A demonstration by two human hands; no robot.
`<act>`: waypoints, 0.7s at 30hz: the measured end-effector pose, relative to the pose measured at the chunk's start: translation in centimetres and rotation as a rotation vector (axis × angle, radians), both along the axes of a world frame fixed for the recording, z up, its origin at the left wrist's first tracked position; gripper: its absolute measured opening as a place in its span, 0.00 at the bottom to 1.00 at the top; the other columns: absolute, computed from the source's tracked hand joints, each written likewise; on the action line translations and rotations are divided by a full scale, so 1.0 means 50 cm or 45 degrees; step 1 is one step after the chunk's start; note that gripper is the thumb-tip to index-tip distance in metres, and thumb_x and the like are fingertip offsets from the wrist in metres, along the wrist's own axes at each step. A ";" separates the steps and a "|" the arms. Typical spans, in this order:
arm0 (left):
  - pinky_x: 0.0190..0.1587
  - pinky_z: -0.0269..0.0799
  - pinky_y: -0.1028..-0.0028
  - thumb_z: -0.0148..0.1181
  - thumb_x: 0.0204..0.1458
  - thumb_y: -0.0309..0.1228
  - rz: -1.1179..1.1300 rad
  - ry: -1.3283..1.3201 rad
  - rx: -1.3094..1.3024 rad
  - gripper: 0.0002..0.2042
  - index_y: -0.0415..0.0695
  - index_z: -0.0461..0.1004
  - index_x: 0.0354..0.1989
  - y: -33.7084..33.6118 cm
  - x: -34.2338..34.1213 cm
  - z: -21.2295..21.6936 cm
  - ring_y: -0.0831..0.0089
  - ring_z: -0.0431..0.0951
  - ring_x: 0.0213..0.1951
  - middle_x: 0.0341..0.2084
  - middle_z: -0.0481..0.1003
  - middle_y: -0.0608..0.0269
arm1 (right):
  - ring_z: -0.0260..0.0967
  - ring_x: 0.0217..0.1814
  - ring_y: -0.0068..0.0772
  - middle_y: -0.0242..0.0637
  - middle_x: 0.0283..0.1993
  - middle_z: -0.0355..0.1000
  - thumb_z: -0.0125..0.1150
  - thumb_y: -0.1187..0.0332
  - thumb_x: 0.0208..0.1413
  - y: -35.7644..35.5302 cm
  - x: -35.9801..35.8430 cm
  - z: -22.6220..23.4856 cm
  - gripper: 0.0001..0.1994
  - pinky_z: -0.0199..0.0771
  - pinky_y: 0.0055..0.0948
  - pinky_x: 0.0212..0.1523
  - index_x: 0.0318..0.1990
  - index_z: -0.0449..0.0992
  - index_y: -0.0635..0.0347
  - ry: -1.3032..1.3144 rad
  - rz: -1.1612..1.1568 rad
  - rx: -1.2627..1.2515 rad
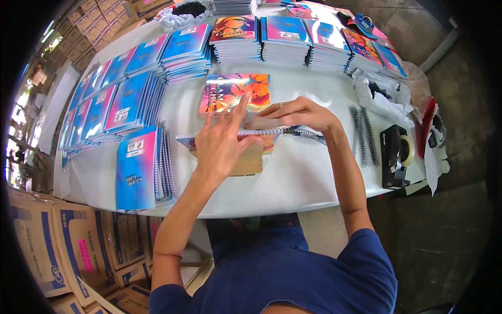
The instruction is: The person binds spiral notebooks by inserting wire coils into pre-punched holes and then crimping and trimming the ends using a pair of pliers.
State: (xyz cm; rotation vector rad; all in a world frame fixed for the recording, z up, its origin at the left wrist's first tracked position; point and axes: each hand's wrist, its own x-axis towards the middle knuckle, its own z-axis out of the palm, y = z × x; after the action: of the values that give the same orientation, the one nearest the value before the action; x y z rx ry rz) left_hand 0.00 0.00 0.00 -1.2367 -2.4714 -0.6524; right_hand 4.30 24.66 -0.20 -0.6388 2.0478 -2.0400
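Observation:
A notebook (189, 137) with a row of binding holes lies crosswise in front of me, its edge turned up. My left hand (222, 138) straddles that edge, thumb on the near side and fingers stretched over the far side. At the edge's right part, my right hand (299, 114) pinches around a dark spiral coil (308, 135). Part of the coil runs through the holes and its tail sticks out to the right under my wrist. The fingertips of the right hand are partly hidden. A brown cardboard piece (246, 163) sits just below, and a bright-covered notebook stack (235, 86) just beyond.
Finished-looking spiral notebooks (137, 167) stand in piles on the left, and further stacks (285, 39) line the back. Loose coils (364, 137) and a black tape dispenser (395, 157) lie on the right of the white table (298, 188). Cartons (83, 251) are stacked lower left.

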 end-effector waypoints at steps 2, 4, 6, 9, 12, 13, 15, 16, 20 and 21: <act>0.57 0.66 0.58 0.67 0.38 0.50 -0.022 -0.001 0.030 0.48 0.55 0.49 0.70 -0.002 0.002 -0.010 0.63 0.76 0.49 0.49 0.75 0.57 | 0.65 0.61 0.48 0.59 0.52 0.71 0.65 0.52 0.48 -0.022 0.010 0.029 0.32 0.62 0.41 0.61 0.49 0.74 0.78 -0.147 -0.193 0.424; 0.57 0.66 0.58 0.67 0.37 0.51 0.001 0.069 0.002 0.48 0.55 0.51 0.69 -0.011 -0.024 0.021 0.63 0.76 0.48 0.48 0.76 0.59 | 0.66 0.60 0.46 0.59 0.52 0.71 0.64 0.54 0.50 -0.005 -0.003 -0.010 0.30 0.63 0.39 0.60 0.48 0.75 0.78 -0.018 -0.021 -0.372; 0.57 0.66 0.58 0.66 0.37 0.51 0.016 0.041 0.041 0.47 0.55 0.52 0.69 -0.006 -0.013 0.003 0.62 0.77 0.48 0.46 0.77 0.59 | 0.66 0.59 0.44 0.58 0.53 0.71 0.64 0.54 0.51 0.020 -0.001 -0.038 0.29 0.63 0.36 0.59 0.47 0.75 0.78 0.056 0.017 -0.314; 0.57 0.66 0.58 0.66 0.37 0.52 0.013 0.066 0.072 0.46 0.55 0.54 0.68 -0.016 -0.015 0.002 0.62 0.77 0.47 0.45 0.78 0.60 | 0.66 0.59 0.43 0.57 0.54 0.71 0.64 0.55 0.51 -0.027 -0.006 0.029 0.29 0.62 0.36 0.60 0.48 0.75 0.77 -0.107 -0.205 0.394; 0.56 0.66 0.58 0.66 0.37 0.52 0.016 0.066 0.094 0.46 0.54 0.55 0.68 -0.021 -0.018 0.002 0.62 0.77 0.46 0.44 0.78 0.59 | 0.66 0.59 0.42 0.54 0.54 0.71 0.63 0.56 0.52 -0.014 -0.005 -0.012 0.25 0.61 0.36 0.61 0.47 0.76 0.75 0.006 -0.019 -0.296; 0.56 0.66 0.58 0.66 0.37 0.52 0.028 0.106 0.092 0.46 0.55 0.55 0.68 -0.023 -0.020 -0.001 0.62 0.77 0.46 0.44 0.78 0.59 | 0.66 0.58 0.42 0.54 0.54 0.71 0.63 0.57 0.53 -0.028 -0.004 -0.005 0.24 0.61 0.36 0.61 0.47 0.77 0.74 0.007 0.043 -0.422; 0.56 0.66 0.58 0.67 0.36 0.51 0.039 0.135 0.092 0.46 0.54 0.55 0.68 -0.026 -0.021 -0.001 0.62 0.77 0.46 0.44 0.78 0.59 | 0.66 0.58 0.42 0.54 0.54 0.71 0.63 0.56 0.53 -0.024 -0.009 0.017 0.25 0.60 0.36 0.61 0.46 0.77 0.74 0.021 -0.100 0.029; 0.56 0.66 0.58 0.67 0.36 0.51 0.037 0.124 0.095 0.46 0.54 0.55 0.68 -0.027 -0.021 0.001 0.61 0.77 0.47 0.44 0.78 0.59 | 0.67 0.58 0.41 0.53 0.55 0.71 0.63 0.56 0.53 -0.020 -0.017 0.006 0.25 0.61 0.36 0.61 0.47 0.77 0.73 0.003 -0.116 0.001; 0.57 0.65 0.58 0.68 0.36 0.50 0.047 0.029 0.107 0.46 0.54 0.56 0.68 -0.030 -0.023 0.004 0.61 0.77 0.47 0.45 0.77 0.57 | 0.66 0.60 0.45 0.54 0.54 0.71 0.63 0.55 0.52 -0.031 -0.018 0.013 0.25 0.60 0.40 0.62 0.47 0.77 0.72 -0.091 -0.081 -0.027; 0.57 0.65 0.57 0.68 0.36 0.50 0.051 0.040 0.102 0.46 0.54 0.56 0.68 -0.034 -0.022 0.005 0.61 0.77 0.47 0.45 0.78 0.57 | 0.65 0.61 0.47 0.56 0.54 0.70 0.63 0.55 0.52 -0.051 -0.018 0.032 0.25 0.59 0.43 0.63 0.47 0.77 0.73 -0.053 -0.147 0.249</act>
State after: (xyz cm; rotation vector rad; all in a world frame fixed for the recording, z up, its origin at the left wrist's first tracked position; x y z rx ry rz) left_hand -1.12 -1.70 0.26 -1.1565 -2.4131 -0.7095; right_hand 3.40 22.11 1.40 -0.4490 2.2705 -1.8608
